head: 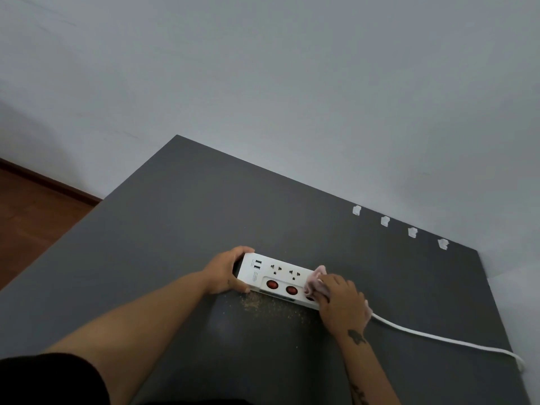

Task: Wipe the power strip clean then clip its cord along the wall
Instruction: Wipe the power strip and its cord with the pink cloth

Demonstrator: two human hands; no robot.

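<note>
The left hand (226, 271) clasps the USB end of the white power strip (274, 274), thumb on the near side and fingers over the far edge, apparently to steady it on the dark tabletop (175, 229). Gritty specks (271, 308) lie just in front. The right hand (342, 305) bunches a pink cloth (315, 280) against the strip's cord end, wiping. The cord (438, 339) trails right, unclipped. Four white clips (385, 221) sit by the wall (292, 83).

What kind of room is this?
Likely a room in a home or office: a dark table against a bare wall, a wooden floor, and a power strip being wiped with a cloth.
</note>
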